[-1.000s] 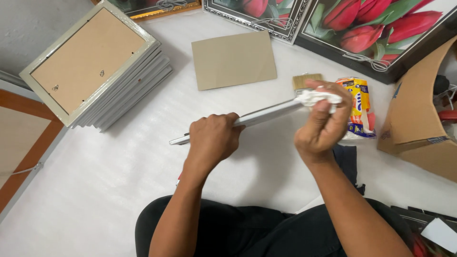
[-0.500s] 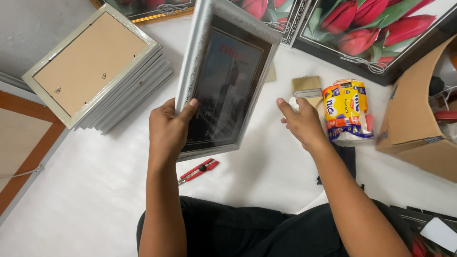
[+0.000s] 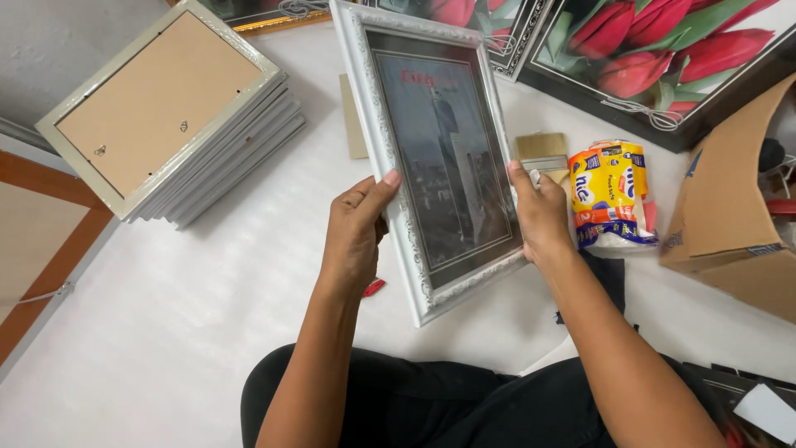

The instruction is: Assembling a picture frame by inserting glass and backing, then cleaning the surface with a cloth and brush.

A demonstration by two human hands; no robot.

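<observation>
White picture frame [image 3: 431,158] held tilted, glass facing up; left hand [image 3: 355,236] grasps its left edge, right hand [image 3: 541,217] its right edge; frame stack [image 3: 166,108] far left

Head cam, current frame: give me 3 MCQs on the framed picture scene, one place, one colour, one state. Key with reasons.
1. Where is the stack of frames?
A. Upper left of the white surface
B. On the person's lap
C. Inside the cardboard box

2. What colour is the held picture frame?
A. Black
B. White
C. Gold

3. How is the held frame gripped?
A. Left hand only
B. Lying flat, untouched
C. Both hands, one on each long side

Key: 1 A, the stack sits face down at upper left. 2 B, its ornate moulding is white. 3 C, the left hand and right hand clasp opposite edges, picture side toward the camera.
</observation>
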